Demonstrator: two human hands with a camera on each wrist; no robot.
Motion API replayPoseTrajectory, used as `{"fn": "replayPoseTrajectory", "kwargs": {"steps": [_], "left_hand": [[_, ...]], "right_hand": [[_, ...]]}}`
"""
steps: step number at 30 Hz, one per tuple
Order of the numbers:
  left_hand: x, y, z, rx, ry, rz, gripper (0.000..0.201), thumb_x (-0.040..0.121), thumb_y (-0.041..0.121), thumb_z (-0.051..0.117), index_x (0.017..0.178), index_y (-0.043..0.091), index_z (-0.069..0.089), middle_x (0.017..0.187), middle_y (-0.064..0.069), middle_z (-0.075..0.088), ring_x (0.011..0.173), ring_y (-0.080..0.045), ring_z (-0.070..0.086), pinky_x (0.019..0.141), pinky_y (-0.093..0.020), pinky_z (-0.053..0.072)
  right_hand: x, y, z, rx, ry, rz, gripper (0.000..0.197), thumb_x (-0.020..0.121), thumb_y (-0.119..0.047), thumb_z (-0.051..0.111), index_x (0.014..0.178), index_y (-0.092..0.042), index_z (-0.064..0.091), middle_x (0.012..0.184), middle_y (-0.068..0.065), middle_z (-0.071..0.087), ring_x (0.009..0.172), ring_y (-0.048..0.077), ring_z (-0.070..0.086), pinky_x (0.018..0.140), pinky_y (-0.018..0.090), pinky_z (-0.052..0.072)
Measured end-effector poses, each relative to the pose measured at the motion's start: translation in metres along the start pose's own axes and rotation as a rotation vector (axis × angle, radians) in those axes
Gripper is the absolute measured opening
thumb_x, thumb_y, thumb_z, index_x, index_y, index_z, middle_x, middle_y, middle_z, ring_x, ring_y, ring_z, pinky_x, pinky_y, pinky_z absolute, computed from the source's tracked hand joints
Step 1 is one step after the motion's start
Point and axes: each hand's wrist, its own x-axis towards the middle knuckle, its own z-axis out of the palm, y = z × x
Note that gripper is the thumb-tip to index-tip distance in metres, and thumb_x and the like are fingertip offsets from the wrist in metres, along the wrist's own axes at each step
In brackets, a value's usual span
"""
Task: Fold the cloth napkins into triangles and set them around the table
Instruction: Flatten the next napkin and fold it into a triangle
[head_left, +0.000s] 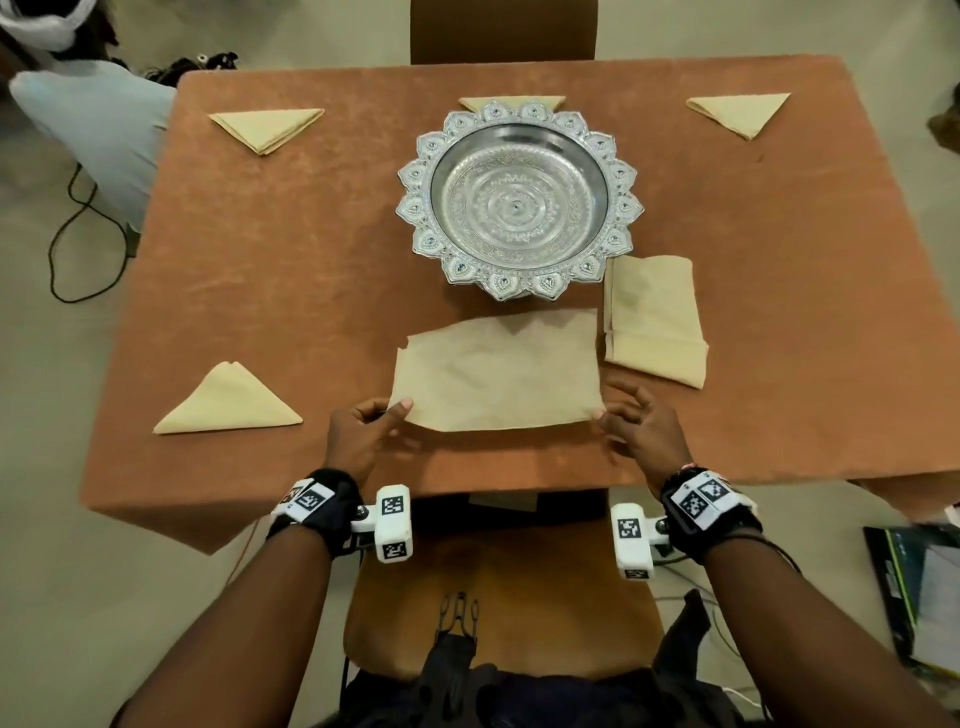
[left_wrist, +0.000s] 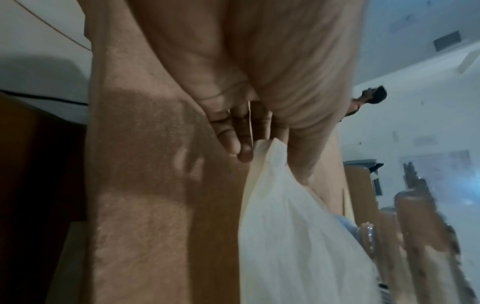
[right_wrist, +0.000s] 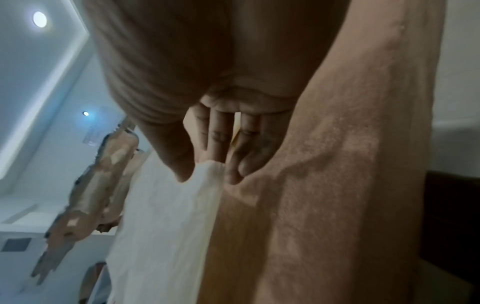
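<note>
A beige cloth napkin (head_left: 496, 371) lies spread out near the table's front edge. My left hand (head_left: 363, 423) pinches its near left corner between thumb and fingers, and the left wrist view shows that napkin (left_wrist: 285, 226) in the pinch. My right hand (head_left: 636, 421) pinches the near right corner, which the right wrist view shows as pale cloth (right_wrist: 168, 216) under the thumb. A folded rectangular napkin (head_left: 654, 319) lies to the right. Triangle napkins lie at front left (head_left: 228, 402), back left (head_left: 267, 127), back centre (head_left: 511, 101) and back right (head_left: 740, 111).
An ornate silver bowl (head_left: 519, 200) stands in the middle of the table with the orange cloth (head_left: 291, 270). A chair back (head_left: 501, 31) stands at the far side. Cables (head_left: 78, 228) run over the floor at left; a dark box (head_left: 919, 592) lies at right.
</note>
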Motion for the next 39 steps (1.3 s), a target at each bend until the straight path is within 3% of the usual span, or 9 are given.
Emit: {"fn": "replayPoseTrajectory", "kwargs": {"steps": [3, 8, 12, 16, 20, 23, 29, 33, 39], "left_hand": [[0.006, -0.010, 0.003, 0.150, 0.071, 0.004, 0.017, 0.085, 0.018, 0.073, 0.083, 0.001, 0.071, 0.071, -0.009, 0.073, 0.054, -0.016, 0.067, 0.053, -0.023, 0.052], [0.016, -0.032, -0.005, 0.249, 0.154, -0.039, 0.017, 0.082, 0.016, 0.076, 0.086, 0.000, 0.070, 0.083, -0.017, 0.073, 0.068, -0.027, 0.066, 0.065, -0.033, 0.056], [0.012, -0.041, -0.010, 0.341, 0.215, -0.024, 0.016, 0.080, 0.023, 0.078, 0.077, 0.008, 0.071, 0.074, -0.014, 0.073, 0.063, -0.023, 0.066, 0.069, -0.034, 0.055], [0.005, -0.039, -0.006, 0.428, 0.246, -0.004, 0.018, 0.080, 0.023, 0.078, 0.069, 0.010, 0.072, 0.066, -0.010, 0.071, 0.061, -0.024, 0.068, 0.067, -0.031, 0.055], [0.008, -0.045, -0.009, 0.441, 0.213, -0.066, 0.016, 0.079, 0.023, 0.078, 0.069, 0.011, 0.073, 0.067, -0.007, 0.071, 0.063, -0.019, 0.064, 0.075, -0.038, 0.056], [0.008, -0.044, -0.010, 0.456, 0.206, -0.071, 0.018, 0.081, 0.024, 0.076, 0.069, 0.011, 0.072, 0.067, -0.007, 0.071, 0.067, -0.019, 0.065, 0.075, -0.035, 0.054], [0.016, -0.022, 0.000, 0.443, 0.236, -0.051, 0.037, 0.084, 0.040, 0.072, 0.066, 0.008, 0.063, 0.061, 0.000, 0.058, 0.058, -0.013, 0.052, 0.052, -0.022, 0.039], [0.038, -0.017, 0.002, 0.466, 0.188, -0.066, 0.048, 0.080, 0.045, 0.074, 0.069, -0.001, 0.061, 0.062, -0.006, 0.054, 0.059, -0.018, 0.048, 0.058, -0.030, 0.038], [0.050, -0.025, -0.007, 0.463, 0.172, -0.055, 0.019, 0.082, 0.026, 0.076, 0.080, 0.007, 0.071, 0.087, -0.010, 0.073, 0.076, -0.021, 0.064, 0.074, -0.034, 0.052]], "right_hand": [[0.012, 0.015, 0.006, -0.041, 0.037, 0.096, 0.040, 0.085, -0.010, 0.074, 0.121, -0.015, 0.056, 0.082, 0.006, 0.068, 0.062, 0.019, 0.061, 0.061, 0.034, 0.049], [0.025, 0.032, 0.008, -0.137, 0.112, 0.199, 0.020, 0.084, -0.001, 0.070, 0.103, -0.007, 0.066, 0.082, 0.010, 0.068, 0.061, 0.017, 0.061, 0.057, 0.027, 0.054], [0.027, 0.040, 0.012, -0.206, 0.088, 0.173, 0.021, 0.083, -0.014, 0.076, 0.100, -0.007, 0.067, 0.076, 0.009, 0.067, 0.059, 0.018, 0.059, 0.054, 0.027, 0.050], [0.029, 0.043, 0.017, -0.362, 0.107, 0.108, 0.024, 0.073, -0.027, 0.083, 0.092, -0.023, 0.070, 0.084, 0.002, 0.071, 0.069, 0.019, 0.067, 0.061, 0.031, 0.056], [0.034, 0.033, 0.023, -0.245, 0.144, 0.026, 0.026, 0.073, -0.015, 0.083, 0.095, -0.024, 0.071, 0.083, 0.000, 0.068, 0.077, 0.015, 0.065, 0.065, 0.030, 0.053], [0.042, 0.026, 0.026, -0.182, 0.138, 0.039, 0.029, 0.069, -0.024, 0.085, 0.094, -0.025, 0.072, 0.089, 0.002, 0.071, 0.082, 0.021, 0.068, 0.072, 0.037, 0.057], [0.063, 0.020, 0.034, -0.084, 0.197, 0.141, 0.030, 0.075, -0.018, 0.084, 0.096, -0.007, 0.067, 0.098, 0.018, 0.074, 0.087, 0.029, 0.071, 0.086, 0.053, 0.057], [0.069, 0.008, 0.039, -0.087, 0.217, 0.128, 0.033, 0.077, -0.012, 0.082, 0.103, -0.004, 0.064, 0.102, 0.018, 0.072, 0.081, 0.024, 0.066, 0.083, 0.045, 0.058], [0.077, -0.004, 0.037, -0.099, 0.159, 0.020, 0.032, 0.079, 0.007, 0.071, 0.103, -0.011, 0.060, 0.091, 0.007, 0.064, 0.078, 0.018, 0.062, 0.066, 0.023, 0.053]]}}
